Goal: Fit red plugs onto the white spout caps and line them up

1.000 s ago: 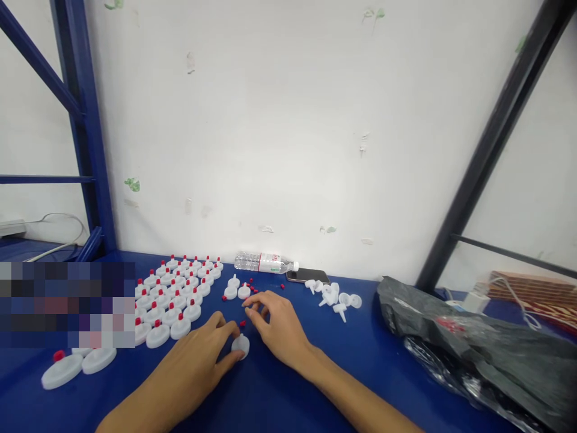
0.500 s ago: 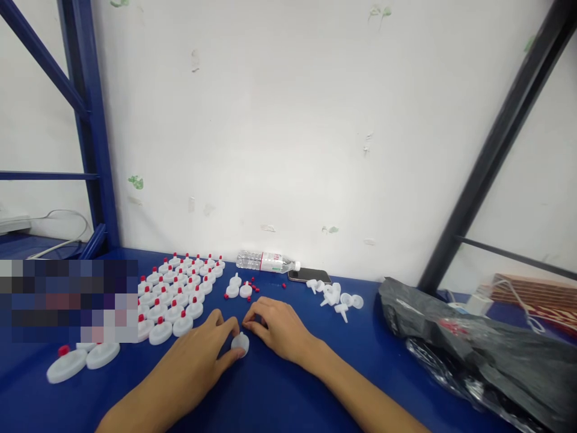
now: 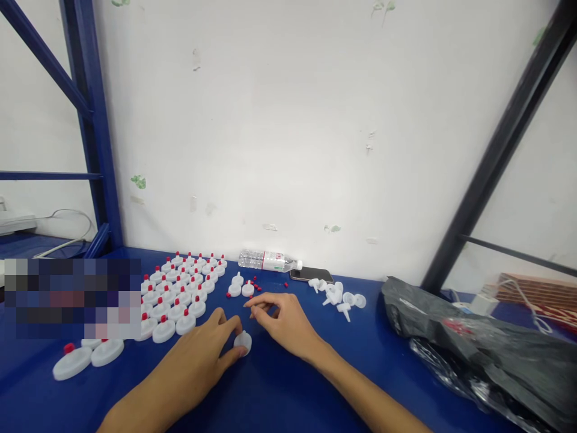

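My left hand (image 3: 205, 346) grips a small translucent white nozzle cap (image 3: 243, 341) between thumb and fingers, low over the blue tabletop. To its right, my right hand (image 3: 288, 319) has its fingers stretched forward and holds nothing that I can see. Its fingertips are close to a few loose tiny red caps (image 3: 255, 286). Just beyond the hands stand a white nozzle cap without a red tip (image 3: 237, 281) and one with a red tip (image 3: 247, 290). Many white nozzle caps with red tips (image 3: 163, 329) stand in rows on the left.
Loose white nozzle caps (image 3: 333, 293) lie right of centre, some tipped over. A plastic water bottle (image 3: 270, 261) and a phone (image 3: 311, 275) lie along the wall. A dark plastic bag (image 3: 478, 343) covers the right side. Blue rack posts (image 3: 97, 120) rise at left.
My right hand has moved slightly forward, away from the held cap, its fingers stretching toward the red caps. My left hand keeps its grip on the white cap.
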A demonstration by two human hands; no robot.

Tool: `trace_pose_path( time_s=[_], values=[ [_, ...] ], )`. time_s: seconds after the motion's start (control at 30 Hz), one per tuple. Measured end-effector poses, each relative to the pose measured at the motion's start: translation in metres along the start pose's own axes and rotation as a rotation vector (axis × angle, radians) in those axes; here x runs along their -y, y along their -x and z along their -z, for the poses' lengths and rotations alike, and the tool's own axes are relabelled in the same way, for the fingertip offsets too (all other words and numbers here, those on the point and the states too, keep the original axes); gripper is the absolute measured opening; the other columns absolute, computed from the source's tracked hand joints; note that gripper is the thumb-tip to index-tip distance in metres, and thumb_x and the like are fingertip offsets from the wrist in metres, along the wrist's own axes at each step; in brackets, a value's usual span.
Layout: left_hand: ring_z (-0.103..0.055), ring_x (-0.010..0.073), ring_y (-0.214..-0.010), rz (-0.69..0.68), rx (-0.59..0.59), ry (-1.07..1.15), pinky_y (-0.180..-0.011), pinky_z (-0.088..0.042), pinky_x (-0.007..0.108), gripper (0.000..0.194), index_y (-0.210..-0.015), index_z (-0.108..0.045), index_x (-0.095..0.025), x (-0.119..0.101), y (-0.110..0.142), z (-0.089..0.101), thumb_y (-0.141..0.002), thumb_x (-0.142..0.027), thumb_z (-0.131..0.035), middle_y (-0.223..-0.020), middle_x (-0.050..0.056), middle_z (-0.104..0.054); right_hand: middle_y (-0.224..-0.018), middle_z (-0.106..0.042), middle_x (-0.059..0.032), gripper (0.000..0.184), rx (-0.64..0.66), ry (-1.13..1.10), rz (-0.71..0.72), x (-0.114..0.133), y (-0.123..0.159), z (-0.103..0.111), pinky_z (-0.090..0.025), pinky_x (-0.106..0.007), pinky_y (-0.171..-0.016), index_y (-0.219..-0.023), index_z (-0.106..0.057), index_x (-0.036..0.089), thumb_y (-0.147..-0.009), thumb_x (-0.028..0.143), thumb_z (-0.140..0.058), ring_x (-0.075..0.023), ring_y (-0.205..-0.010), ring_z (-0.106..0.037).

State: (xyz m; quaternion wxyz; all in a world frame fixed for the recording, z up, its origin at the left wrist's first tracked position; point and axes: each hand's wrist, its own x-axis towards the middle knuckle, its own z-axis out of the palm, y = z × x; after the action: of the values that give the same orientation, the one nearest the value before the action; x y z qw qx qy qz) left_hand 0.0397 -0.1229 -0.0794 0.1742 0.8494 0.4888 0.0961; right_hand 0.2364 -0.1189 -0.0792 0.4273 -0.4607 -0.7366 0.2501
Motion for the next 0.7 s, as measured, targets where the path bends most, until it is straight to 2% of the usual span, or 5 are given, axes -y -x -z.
trace_pose_path(
  time_s=[0.13, 0.37, 0.53, 0.6, 0.7],
  values=[
    [-0.064, 0.0256, -0.091, -0.002, -0.005, -0.007, -0.077, -0.042, 0.039, 0.033, -0.113, -0.06, -0.026, 0.002, -0.001, -0.002, -0.093, -0.044, -0.041, -0.11, 0.006, -0.055, -0.087, -0.077, -0.0002, 0.013, 0.066, -0.084, 0.01, 0.004, 0.002, 0.002, -0.044, -0.02, -0.06, -0.096, -0.077, 0.022, -0.088, 0.024, -0.067, -0.0142, -0.08, -0.07],
    [-0.065, 0.027, -0.095, -0.022, 0.001, -0.003, -0.081, -0.043, 0.041, 0.035, -0.115, -0.059, -0.023, 0.004, -0.001, -0.002, -0.095, -0.043, -0.04, -0.111, 0.007, -0.055, -0.086, -0.077, -0.0001, 0.011, 0.156, -0.101, 0.085, 0.0, 0.002, 0.002, -0.045, -0.021, -0.06, -0.091, -0.081, 0.023, -0.088, 0.029, -0.072, -0.0118, -0.067, -0.064],
    [-0.064, 0.0259, -0.095, -0.025, 0.0, 0.002, -0.083, -0.044, 0.041, 0.033, -0.113, -0.059, -0.024, 0.004, -0.002, -0.002, -0.095, -0.043, -0.04, -0.112, 0.007, -0.056, -0.081, -0.074, 0.0008, 0.015, 0.162, 0.062, 0.102, 0.004, 0.002, 0.012, -0.046, -0.021, -0.061, -0.095, -0.078, 0.023, -0.092, 0.028, -0.064, -0.0123, -0.068, -0.063],
    [-0.064, 0.0255, -0.094, -0.02, 0.008, -0.01, -0.083, -0.044, 0.041, 0.032, -0.112, -0.059, -0.024, 0.003, -0.002, -0.001, -0.095, -0.043, -0.04, -0.111, 0.007, -0.056, -0.077, -0.072, 0.0017, 0.013, 0.244, 0.115, 0.078, 0.002, 0.001, 0.022, -0.045, -0.021, -0.059, -0.094, -0.077, 0.023, -0.089, 0.033, -0.069, -0.0115, -0.064, -0.062],
    [-0.065, 0.0248, -0.092, -0.014, 0.013, -0.01, -0.081, -0.044, 0.039, 0.032, -0.111, -0.059, -0.025, 0.001, -0.002, 0.0, -0.095, -0.044, -0.039, -0.11, 0.007, -0.056, -0.077, -0.071, 0.0026, 0.026, 0.451, 0.086, -0.022, -0.005, -0.001, 0.037, -0.047, -0.019, -0.055, -0.094, -0.077, 0.024, -0.073, 0.037, -0.084, -0.0118, -0.062, -0.063]
  ],
)
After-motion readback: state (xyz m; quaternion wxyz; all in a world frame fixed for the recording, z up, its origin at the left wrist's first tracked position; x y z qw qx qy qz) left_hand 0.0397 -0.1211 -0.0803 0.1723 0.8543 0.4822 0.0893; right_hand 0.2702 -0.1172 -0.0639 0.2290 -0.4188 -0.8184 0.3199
